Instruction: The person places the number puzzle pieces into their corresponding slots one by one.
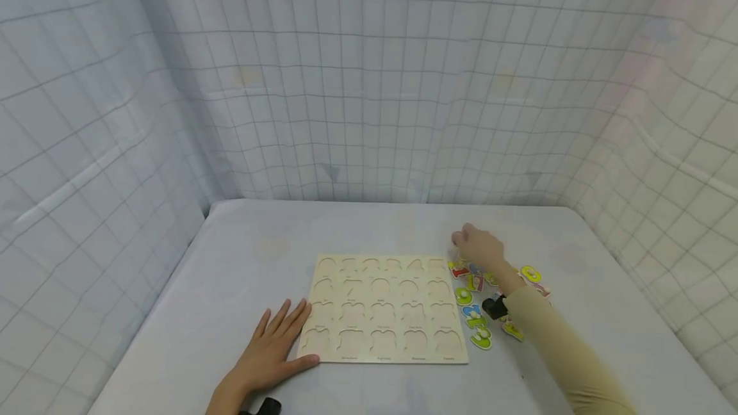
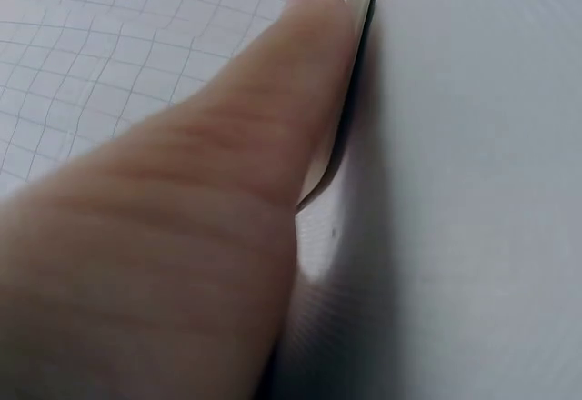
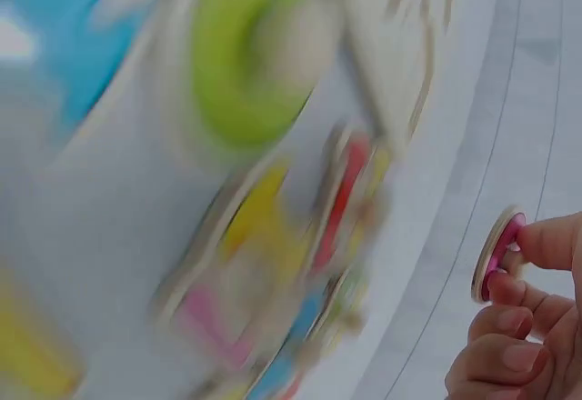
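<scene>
A pale wooden puzzle board point(image 1: 394, 296) with rows of shaped recesses lies on the table. My left hand point(image 1: 273, 348) rests along its left edge with fingers spread, the thumb by the front corner. In the left wrist view, the thumb point(image 2: 273, 100) lies against the board's edge. My right hand point(image 1: 481, 250) is raised beyond the board's far right corner. Between thumb and fingers it pinches a small puzzle piece point(image 3: 500, 250) with a pink face and wooden rim, seen nearly edge-on, its shape hidden. Colourful loose number pieces point(image 1: 464, 296) lie beneath the right forearm.
More pieces are scattered right of the board, including a green one point(image 1: 480, 338) near its front right corner and a yellow-green one point(image 1: 530, 274) farther right. Some overlap each other. White gridded cloth walls point(image 1: 369, 114) enclose the white-covered table point(image 1: 259, 235) behind and at both sides.
</scene>
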`<state>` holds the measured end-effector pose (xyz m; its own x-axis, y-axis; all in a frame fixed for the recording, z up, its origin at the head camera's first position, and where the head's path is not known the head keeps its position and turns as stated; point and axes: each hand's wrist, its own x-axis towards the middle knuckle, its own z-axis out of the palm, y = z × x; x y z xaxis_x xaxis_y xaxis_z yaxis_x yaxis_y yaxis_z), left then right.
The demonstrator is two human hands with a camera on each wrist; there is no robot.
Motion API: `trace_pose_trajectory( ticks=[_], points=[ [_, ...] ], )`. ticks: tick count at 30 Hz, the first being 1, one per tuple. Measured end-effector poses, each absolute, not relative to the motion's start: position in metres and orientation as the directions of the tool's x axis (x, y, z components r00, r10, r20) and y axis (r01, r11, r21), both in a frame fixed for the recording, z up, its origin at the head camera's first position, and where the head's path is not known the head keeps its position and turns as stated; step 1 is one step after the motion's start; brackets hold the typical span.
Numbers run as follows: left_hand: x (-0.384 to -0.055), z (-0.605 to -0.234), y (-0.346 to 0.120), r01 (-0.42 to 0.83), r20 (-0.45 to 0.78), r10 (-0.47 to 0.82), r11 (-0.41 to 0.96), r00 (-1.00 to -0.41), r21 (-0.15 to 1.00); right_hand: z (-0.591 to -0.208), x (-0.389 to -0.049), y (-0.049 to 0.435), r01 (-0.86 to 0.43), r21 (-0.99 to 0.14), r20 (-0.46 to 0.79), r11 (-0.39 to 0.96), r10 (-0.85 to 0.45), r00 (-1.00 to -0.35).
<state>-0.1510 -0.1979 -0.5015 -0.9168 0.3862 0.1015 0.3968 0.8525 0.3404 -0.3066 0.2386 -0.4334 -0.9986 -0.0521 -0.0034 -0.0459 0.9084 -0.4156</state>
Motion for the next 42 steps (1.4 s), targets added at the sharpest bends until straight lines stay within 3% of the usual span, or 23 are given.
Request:
trace_pose_trajectory(
  ticks=[5, 15, 21, 32, 42],
  points=[
    [-0.155, -0.504, -0.198, 0.418, 0.152, 0.389, 0.846, -0.909, 0.330, -0.436, -0.310, 0.184, -0.219, -0.393, 0.071, 0.893, -0.208, -0.976],
    [-0.160, -0.506, -0.198, 0.420, 0.150, 0.392, 0.847, -0.908, 0.326, -0.445, -0.311, 0.086, -0.395, -0.386, 0.073, 0.833, -0.400, -0.914],
    [-0.160, -0.505, -0.200, 0.415, 0.147, 0.388, 0.847, -0.910, 0.333, -0.451, -0.318, 0.046, -0.510, -0.306, 0.070, 0.803, -0.516, -0.854],
    [-0.154, -0.503, -0.200, 0.435, 0.185, 0.394, 0.836, -0.900, 0.335, -0.457, -0.323, -0.005, -0.515, -0.245, -0.059, 0.822, -0.542, -0.838],
    [-0.149, -0.501, -0.200, 0.414, 0.170, 0.378, 0.842, -0.910, 0.347, -0.462, -0.324, -0.021, -0.492, -0.226, -0.108, 0.841, -0.523, -0.845]
  ],
)
